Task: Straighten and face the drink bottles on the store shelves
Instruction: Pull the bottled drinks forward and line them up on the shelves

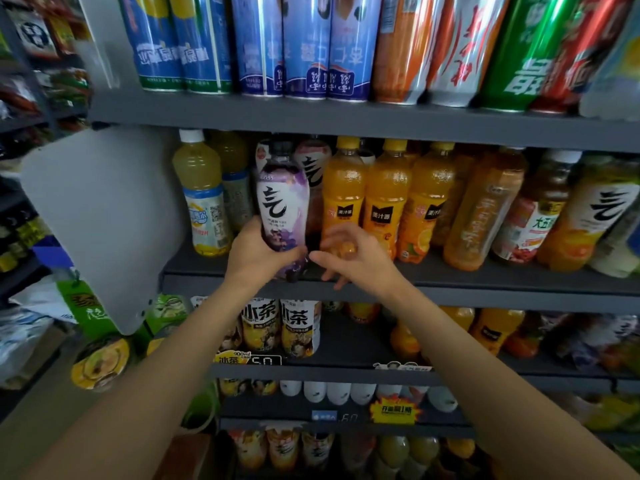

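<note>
The left hand [258,249] gripped the lower body of the purple bottle [282,206], fingers curled round its left side and thumb across the front near the base. The bottle stood nearly upright at the front edge of the middle shelf [485,271], at about 11 o'clock from the frame's centre, with its label facing outward. The right hand [349,254] was blurred; its fingers were spread and loosely bent, gripping nothing, with the thumb tip just beside the bottle's lower right side. Whether it touched the bottle could not be told. Behind this hand, at 3 o'clock from the purple bottle, stood the orange juice bottles [384,199] in a row. At 9 o'clock from the purple bottle stood a pale yellow bottle [202,195] with a white cap.
</note>
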A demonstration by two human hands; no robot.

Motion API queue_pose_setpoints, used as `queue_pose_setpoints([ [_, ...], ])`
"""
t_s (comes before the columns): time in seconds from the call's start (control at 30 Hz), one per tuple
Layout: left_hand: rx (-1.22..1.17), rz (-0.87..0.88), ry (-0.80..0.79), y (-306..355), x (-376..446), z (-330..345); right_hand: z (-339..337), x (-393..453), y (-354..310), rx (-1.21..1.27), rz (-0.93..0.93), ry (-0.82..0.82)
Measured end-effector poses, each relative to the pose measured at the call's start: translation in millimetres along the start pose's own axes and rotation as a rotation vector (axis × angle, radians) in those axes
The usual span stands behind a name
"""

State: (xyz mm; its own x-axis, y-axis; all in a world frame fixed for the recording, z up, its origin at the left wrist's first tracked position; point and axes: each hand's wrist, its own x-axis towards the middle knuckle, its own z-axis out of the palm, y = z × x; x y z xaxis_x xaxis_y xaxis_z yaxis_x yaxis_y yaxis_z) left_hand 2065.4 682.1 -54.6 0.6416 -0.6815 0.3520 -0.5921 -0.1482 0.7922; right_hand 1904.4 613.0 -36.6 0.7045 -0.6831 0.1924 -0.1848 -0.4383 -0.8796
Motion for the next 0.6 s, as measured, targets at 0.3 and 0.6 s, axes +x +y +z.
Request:
queue_pose_setpoints([
  [0.3,0.188,0.218,-0.163,-54,-90,22,29,-36,13,-0.253,-0.301,-0.092],
  [0.6,0.327,0.041,-0.676,-59,-96,70,25,-65,142,-0.585,0.176,0.069],
])
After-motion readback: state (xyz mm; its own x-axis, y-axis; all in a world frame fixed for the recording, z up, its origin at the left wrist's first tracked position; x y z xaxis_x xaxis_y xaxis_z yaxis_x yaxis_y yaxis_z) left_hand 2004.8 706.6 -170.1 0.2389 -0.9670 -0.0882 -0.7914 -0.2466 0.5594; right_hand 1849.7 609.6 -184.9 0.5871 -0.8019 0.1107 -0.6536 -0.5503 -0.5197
